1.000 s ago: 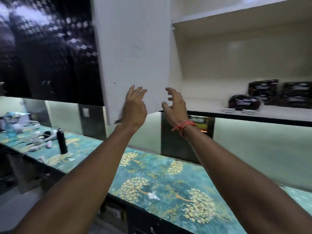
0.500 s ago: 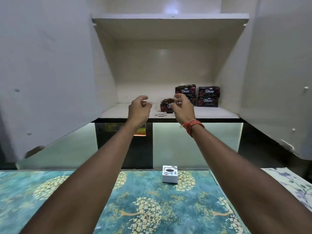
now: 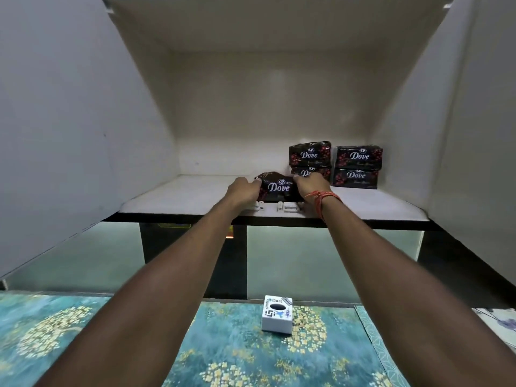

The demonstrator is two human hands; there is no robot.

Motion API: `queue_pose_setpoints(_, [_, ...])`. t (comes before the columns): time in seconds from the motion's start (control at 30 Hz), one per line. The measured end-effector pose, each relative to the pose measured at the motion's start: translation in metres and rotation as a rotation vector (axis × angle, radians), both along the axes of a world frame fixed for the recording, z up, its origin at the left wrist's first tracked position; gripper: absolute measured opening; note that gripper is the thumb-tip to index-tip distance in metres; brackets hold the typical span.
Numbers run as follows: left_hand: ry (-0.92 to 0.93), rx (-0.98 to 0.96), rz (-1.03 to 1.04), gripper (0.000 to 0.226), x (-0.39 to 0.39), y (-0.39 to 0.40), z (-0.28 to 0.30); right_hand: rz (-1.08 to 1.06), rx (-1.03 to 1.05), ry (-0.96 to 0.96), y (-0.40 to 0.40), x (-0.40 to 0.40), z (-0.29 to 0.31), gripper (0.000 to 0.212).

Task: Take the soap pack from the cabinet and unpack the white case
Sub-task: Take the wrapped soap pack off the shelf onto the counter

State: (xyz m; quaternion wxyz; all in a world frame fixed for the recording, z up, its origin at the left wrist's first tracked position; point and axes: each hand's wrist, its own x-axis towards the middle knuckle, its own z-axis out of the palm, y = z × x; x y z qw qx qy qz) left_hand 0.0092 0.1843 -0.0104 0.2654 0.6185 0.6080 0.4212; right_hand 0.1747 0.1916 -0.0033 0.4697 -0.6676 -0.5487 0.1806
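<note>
A dark Dove soap pack point(image 3: 277, 187) lies at the front of the open cabinet's white shelf point(image 3: 184, 201). My left hand point(image 3: 244, 189) grips its left end and my right hand point(image 3: 311, 185) grips its right end; a red thread circles that wrist. Behind it, two stacks of the same dark Dove packs point(image 3: 356, 166) stand against the back wall, two high each. Down on the teal flowered counter point(image 3: 234, 350) sits a small white box point(image 3: 277, 314) with stickers and a dark oval on top.
Both cabinet doors stand open, the left door point(image 3: 64, 135) and the right door point(image 3: 480, 121), flanking my arms. Two small white catches point(image 3: 287, 206) sit at the shelf's front edge. A lit greenish backsplash point(image 3: 321, 263) runs under the cabinet.
My view turned from the left door to face the cabinet. Both hands went from in front of the shelf edge into the cabinet and closed on the ends of the front soap pack.
</note>
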Motion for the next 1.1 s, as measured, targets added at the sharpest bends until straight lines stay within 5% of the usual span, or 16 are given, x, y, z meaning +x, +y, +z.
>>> queue_pose_setpoints(0.2, [-0.261, 0.137, 0.071, 0.019, 0.010, -0.003, 0.005, 0.081, 0.120, 0.187, -0.008, -0.010, 0.007, 0.028])
queue_pose_setpoints(0.5, [-0.911, 0.429, 0.021, 0.033, 0.003, -0.093, -0.039, 0.051, 0.651, 0.722, -0.112, -0.052, -0.034, 0.016])
queue_pose_setpoints(0.7, [-1.266, 0.217, 0.083, 0.039, 0.000, -0.129, -0.134, 0.093, 0.639, 1.029, -0.161, -0.067, -0.123, 0.008])
queue_pose_setpoints(0.87, [-1.444, -0.079, 0.185, 0.046, -0.002, -0.118, -0.221, 0.088, 0.375, 0.932, -0.162, -0.072, -0.205, 0.012])
queue_pose_setpoints(0.97, [-1.423, -0.368, 0.135, 0.023, -0.005, -0.102, -0.275, 0.122, 0.207, 0.939, -0.148, -0.072, -0.256, 0.013])
queue_pose_setpoints(1.1, [-1.262, -0.585, 0.154, 0.030, -0.001, -0.080, -0.339, 0.115, 0.058, 0.926, -0.124, -0.070, -0.315, 0.016])
